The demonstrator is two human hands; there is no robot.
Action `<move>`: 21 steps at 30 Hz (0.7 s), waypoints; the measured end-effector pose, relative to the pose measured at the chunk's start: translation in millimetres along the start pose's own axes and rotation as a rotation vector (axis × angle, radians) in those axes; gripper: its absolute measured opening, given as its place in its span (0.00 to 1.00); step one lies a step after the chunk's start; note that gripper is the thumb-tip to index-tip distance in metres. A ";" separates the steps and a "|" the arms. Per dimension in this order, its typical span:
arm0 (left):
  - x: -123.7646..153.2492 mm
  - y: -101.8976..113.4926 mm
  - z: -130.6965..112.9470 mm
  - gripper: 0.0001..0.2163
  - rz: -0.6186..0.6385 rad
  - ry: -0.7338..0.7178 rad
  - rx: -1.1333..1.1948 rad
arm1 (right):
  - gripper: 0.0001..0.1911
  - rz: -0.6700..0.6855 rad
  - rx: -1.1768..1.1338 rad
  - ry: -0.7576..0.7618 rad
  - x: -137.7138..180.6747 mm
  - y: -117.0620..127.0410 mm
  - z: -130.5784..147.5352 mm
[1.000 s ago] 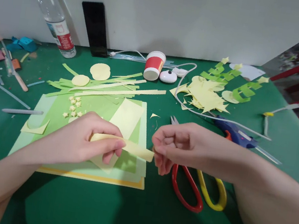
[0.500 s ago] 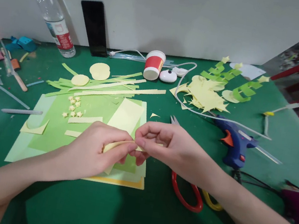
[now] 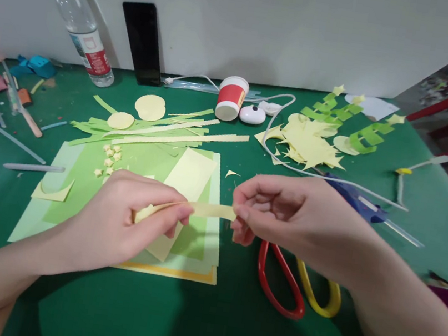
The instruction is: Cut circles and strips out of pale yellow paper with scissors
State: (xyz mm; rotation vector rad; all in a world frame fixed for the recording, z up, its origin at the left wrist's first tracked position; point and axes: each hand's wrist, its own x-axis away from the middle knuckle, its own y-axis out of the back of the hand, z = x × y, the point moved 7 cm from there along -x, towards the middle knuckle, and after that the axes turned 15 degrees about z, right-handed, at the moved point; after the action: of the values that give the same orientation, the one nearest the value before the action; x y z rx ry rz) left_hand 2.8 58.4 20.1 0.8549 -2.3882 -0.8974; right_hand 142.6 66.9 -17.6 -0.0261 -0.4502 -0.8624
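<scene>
A narrow pale yellow paper strip (image 3: 212,210) is stretched level between my two hands. My left hand (image 3: 145,215) pinches it between thumb and forefinger, part of the strip running back into the palm. At its other end, my right hand (image 3: 266,211) grips the strip with thumb and fingertips. Below lie stacked sheets of green paper (image 3: 63,211), with a wide pale yellow paper piece (image 3: 191,174) on top. Several tiny folded paper stars (image 3: 107,162) rest just beyond my left hand. Scissors with red and yellow handles (image 3: 280,283) lie partly under my right hand.
Behind the sheets are loose paper strips (image 3: 178,137) and a paper cup (image 3: 231,99). A bottle (image 3: 87,41) and a phone (image 3: 142,43) stand by the wall. Rightward are star cutouts (image 3: 307,141), curled green paper plants (image 3: 367,139), a white cable (image 3: 332,177) and a glue gun (image 3: 346,197).
My hands have drawn apart, the right one moving rightward and the left one slightly left. More of the paper strip now shows between them, pulled straight.
</scene>
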 end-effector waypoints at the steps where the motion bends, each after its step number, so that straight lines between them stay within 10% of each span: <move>1: -1.4 -1.0 0.0 0.12 0.005 -0.003 -0.005 | 0.04 -0.030 0.037 0.000 1.1 3.4 0.6; 11: -4.4 2.8 10.5 0.12 -0.126 -0.041 0.118 | 0.06 -0.379 0.411 0.176 18.6 38.2 13.3; 21: -5.0 1.7 6.7 0.10 -0.170 -0.092 0.021 | 0.06 -0.352 0.397 0.423 16.1 9.1 31.8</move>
State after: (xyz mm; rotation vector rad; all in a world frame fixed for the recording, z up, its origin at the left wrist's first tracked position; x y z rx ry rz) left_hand 1.8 65.6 15.7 1.0593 -2.4348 -0.9969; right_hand 146.5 67.6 19.0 0.6058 -0.2210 -1.0773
